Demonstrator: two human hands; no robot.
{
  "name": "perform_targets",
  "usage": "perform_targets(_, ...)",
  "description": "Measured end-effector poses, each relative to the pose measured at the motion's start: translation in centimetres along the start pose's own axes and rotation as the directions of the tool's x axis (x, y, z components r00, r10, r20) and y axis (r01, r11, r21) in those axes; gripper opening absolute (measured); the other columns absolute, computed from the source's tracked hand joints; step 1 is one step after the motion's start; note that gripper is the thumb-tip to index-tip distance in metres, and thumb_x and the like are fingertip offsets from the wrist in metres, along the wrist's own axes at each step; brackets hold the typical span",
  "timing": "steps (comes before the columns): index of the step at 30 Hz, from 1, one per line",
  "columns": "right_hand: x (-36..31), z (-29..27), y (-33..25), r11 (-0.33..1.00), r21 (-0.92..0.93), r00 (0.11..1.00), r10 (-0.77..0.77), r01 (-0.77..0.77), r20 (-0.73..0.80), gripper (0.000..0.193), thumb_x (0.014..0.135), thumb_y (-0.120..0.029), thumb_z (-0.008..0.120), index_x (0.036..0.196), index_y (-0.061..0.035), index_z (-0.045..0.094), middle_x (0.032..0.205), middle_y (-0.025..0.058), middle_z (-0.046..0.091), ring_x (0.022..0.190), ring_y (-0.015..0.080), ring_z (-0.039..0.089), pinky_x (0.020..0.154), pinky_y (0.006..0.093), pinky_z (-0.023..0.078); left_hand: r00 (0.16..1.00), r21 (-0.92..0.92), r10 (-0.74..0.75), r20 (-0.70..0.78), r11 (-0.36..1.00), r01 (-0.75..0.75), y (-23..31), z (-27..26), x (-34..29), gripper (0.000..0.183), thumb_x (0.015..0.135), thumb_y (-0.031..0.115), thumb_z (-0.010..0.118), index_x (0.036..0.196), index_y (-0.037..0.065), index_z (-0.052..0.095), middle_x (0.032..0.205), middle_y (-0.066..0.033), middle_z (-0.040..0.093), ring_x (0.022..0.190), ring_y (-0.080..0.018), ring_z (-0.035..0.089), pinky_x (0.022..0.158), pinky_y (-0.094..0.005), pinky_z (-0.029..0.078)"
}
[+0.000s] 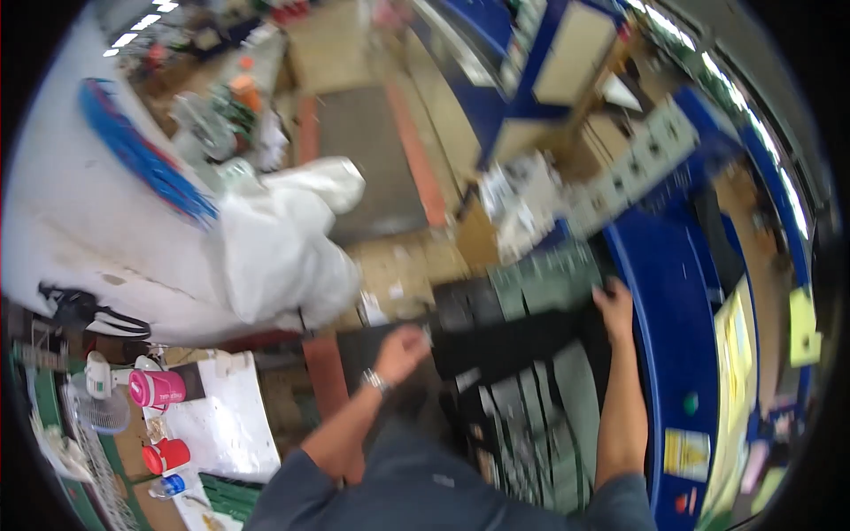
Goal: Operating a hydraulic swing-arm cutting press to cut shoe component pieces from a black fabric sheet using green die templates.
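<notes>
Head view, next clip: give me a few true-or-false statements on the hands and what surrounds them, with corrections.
1. Both hands rest on a dark tray of green parts. True: the left hand is at the near left edge of the dark tray, the right hand at its far right corner.
2. The left wrist is bare. False: it wears a wristwatch.
3. A pink cup stands to the person's left. True.
4. The machine frame on the right is red. False: the frame is blue.
5. The right hand holds a screwdriver. False: no tool shows in it.
</notes>
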State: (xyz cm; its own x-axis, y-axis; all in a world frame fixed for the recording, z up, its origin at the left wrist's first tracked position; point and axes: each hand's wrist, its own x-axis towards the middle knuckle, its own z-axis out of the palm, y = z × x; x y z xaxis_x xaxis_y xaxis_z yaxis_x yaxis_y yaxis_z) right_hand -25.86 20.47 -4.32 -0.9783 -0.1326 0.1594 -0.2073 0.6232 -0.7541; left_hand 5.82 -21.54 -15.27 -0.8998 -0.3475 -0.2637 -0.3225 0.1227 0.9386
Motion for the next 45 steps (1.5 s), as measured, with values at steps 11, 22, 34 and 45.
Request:
perform_targets(11,-9.8,-12.3,-33.2,0.918,0.318,0.936,-0.302,0.234,0.182,0.036,0.095,0.002,0.078,0.129,0.0006,0.068,0.112,0.0006,0.068,0.099,0.0071,0.066,0.088,0.0231,0.054,0.330,-0.496,0.719,0.612,0.674,-0.548,31.1,6.0,4.6,0.070,0.095,0.039,0.082,0.149,0.003,0.057,0.147,-0.0130,0.064,0.137,-0.0240,0.059,0.115,-0.0396,0.047)
perform_targets(22,-14.2,-15.9,-37.9,0.866,0.441,0.962,-0.272,0.234,0.025,0.063,0.089,-0.001,0.085,0.147,-0.0025,0.058,0.096,-0.0024,0.062,0.086,0.0079,0.064,0.082,0.0239,0.056,0.056,-0.734,0.737,0.674,0.676,-0.066,38.5,8.9,-1.5,0.052,0.117,0.041,0.045,0.145,0.000,0.057,0.108,-0.0110,0.078,0.098,-0.0191,0.072,0.092,-0.0322,0.055)
perform_targets(34,-18.7,-14.6,-41.2,0.834,0.384,0.917,-0.379,0.397,-0.125,0.050,0.097,0.005,0.071,0.145,0.0015,0.060,0.094,0.0008,0.063,0.063,0.0047,0.056,0.050,0.0222,0.047,0.308,-0.815,0.788,0.533,0.575,-0.063,40.8,6.1,-9.0,0.032,0.116,0.021,0.050,0.122,-0.005,0.068,0.111,-0.0116,0.076,0.099,-0.0207,0.076,0.092,-0.0353,0.062)
perform_targets(45,-19.1,-11.4,-40.8,0.910,0.389,0.950,-0.237,0.143,0.205,0.045,0.097,-0.025,0.083,0.123,0.0081,0.069,0.092,0.0083,0.073,0.068,0.0122,0.070,0.063,0.0252,0.061,0.569,-0.676,0.763,0.305,0.594,-0.435,37.0,2.2,-11.4,0.032,0.113,0.019,0.058,0.117,-0.007,0.075,0.106,-0.0099,0.080,0.098,-0.0131,0.074,0.090,-0.0264,0.057)
